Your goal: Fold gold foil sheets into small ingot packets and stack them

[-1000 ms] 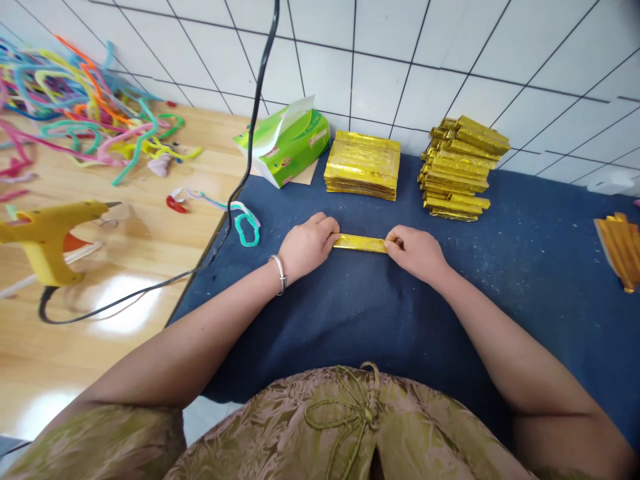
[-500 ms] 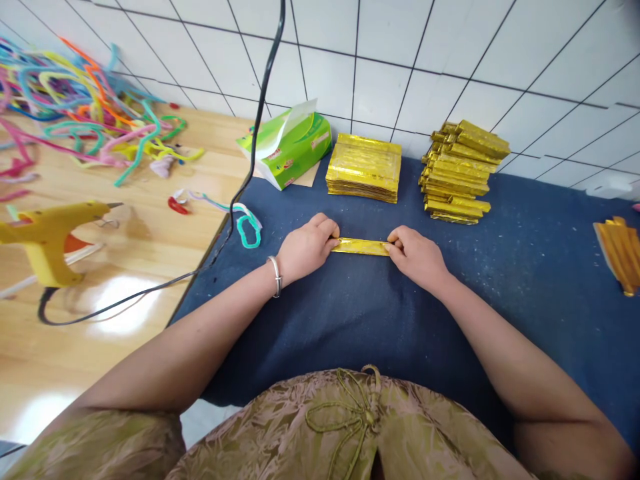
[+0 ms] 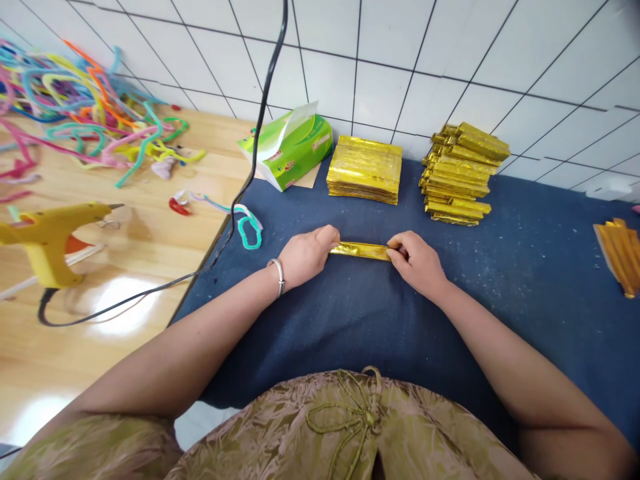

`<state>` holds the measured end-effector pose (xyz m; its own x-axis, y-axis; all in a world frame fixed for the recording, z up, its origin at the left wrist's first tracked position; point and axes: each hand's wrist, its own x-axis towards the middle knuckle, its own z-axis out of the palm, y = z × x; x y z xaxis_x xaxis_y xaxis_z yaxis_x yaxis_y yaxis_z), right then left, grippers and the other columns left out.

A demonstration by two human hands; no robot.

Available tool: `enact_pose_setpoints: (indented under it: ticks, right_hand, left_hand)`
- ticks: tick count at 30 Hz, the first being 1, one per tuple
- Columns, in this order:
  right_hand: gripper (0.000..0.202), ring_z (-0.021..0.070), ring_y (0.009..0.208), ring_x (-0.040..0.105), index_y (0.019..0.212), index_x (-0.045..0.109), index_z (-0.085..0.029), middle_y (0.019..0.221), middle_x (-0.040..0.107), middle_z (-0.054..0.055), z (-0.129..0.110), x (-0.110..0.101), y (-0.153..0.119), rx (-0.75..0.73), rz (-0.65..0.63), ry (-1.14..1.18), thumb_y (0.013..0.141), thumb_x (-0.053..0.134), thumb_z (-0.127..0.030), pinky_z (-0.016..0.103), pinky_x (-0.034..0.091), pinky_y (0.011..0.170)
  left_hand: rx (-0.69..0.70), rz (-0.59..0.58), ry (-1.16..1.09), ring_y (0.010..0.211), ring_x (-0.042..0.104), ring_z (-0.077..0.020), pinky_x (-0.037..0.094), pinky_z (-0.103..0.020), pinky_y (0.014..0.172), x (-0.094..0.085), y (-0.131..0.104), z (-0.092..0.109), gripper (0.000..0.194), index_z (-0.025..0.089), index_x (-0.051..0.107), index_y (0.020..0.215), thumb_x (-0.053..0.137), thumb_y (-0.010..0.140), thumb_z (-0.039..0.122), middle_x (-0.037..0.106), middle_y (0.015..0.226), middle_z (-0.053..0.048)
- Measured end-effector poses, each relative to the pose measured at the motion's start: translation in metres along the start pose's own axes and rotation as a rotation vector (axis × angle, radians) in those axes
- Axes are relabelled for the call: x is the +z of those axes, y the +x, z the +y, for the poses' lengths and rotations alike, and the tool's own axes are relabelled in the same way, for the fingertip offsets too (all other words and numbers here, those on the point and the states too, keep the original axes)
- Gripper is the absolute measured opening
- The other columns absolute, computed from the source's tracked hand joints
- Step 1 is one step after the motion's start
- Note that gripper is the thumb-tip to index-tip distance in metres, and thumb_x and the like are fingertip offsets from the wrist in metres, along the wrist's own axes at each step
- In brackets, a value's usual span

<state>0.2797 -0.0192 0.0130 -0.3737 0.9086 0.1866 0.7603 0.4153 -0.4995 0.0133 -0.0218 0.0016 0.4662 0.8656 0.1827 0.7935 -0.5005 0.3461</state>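
Observation:
A narrow folded strip of gold foil paper (image 3: pixel 362 251) lies level over the dark blue cloth, stretched between my two hands. My left hand (image 3: pixel 307 255), with a silver bangle at the wrist, pinches its left end. The right end is held between the thumb and fingers of my right hand (image 3: pixel 418 264). Behind the strip sits a flat stack of gold sheets (image 3: pixel 365 169). To the right of that stack is a pile of folded gold strips (image 3: pixel 460 175).
A green tissue pack (image 3: pixel 295 148) stands by the tiled wall. On the wooden table (image 3: pixel 150 267) at left are a yellow glue gun (image 3: pixel 50 233) and tangled pipe cleaners (image 3: pixel 95 113). A black cable (image 3: pixel 260 127) crosses the view. More gold strips (image 3: pixel 620 253) lie far right.
Both hands have moved slightly toward me with the strip still between them. The fingers of my left hand have shifted at its end.

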Motion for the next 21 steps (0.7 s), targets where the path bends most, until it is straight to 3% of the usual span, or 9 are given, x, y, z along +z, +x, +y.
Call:
enact_pose_setpoints:
  ticks: [4,11,17,21]
  right_hand:
    - [0.02,0.0176,0.09,0.058,0.104,0.059,-0.023,0.099,0.061,0.005,0.0,-0.001,-0.001,-0.04,-0.028,0.006,0.089,0.046,-0.026,0.031,0.045,0.079]
    - [0.019,0.0179,0.091,0.057,0.09,0.06,-0.023,0.092,0.061,0.005,0.002,-0.003,-0.002,-0.099,0.017,0.027,0.092,0.042,-0.027,0.031,0.045,0.082]
    - [0.023,0.0186,0.088,0.057,0.091,0.061,-0.023,0.089,0.063,0.006,0.002,0.0,-0.006,-0.161,0.069,-0.062,0.094,0.039,-0.029,0.032,0.045,0.082]
    - [0.024,0.0194,0.092,0.057,0.096,0.062,-0.021,0.094,0.064,0.007,0.0,0.001,-0.008,-0.22,0.085,-0.127,0.094,0.038,-0.028,0.033,0.044,0.087]
  left_hand:
    - [0.022,0.025,-0.011,0.066,0.057,-0.0127,0.043,-0.024,0.064,-0.003,-0.001,0.003,0.011,0.019,0.048,0.093,0.037,0.093,0.019,0.059,0.079,-0.001]
    - [0.03,0.039,-0.027,0.065,0.058,-0.0117,0.044,-0.024,0.064,-0.003,-0.001,0.004,0.014,0.018,0.05,0.096,0.036,0.094,0.02,0.062,0.08,-0.002]
    - [0.15,0.064,0.0,0.091,0.06,-0.0162,0.046,-0.03,0.085,-0.002,0.005,0.003,0.028,0.018,0.052,0.116,0.04,0.096,0.033,0.065,0.102,-0.007]
    - [0.237,0.03,0.082,0.09,0.057,-0.0184,0.045,-0.032,0.084,-0.001,0.01,0.009,0.032,0.016,0.058,0.11,0.04,0.095,0.037,0.065,0.095,-0.008]
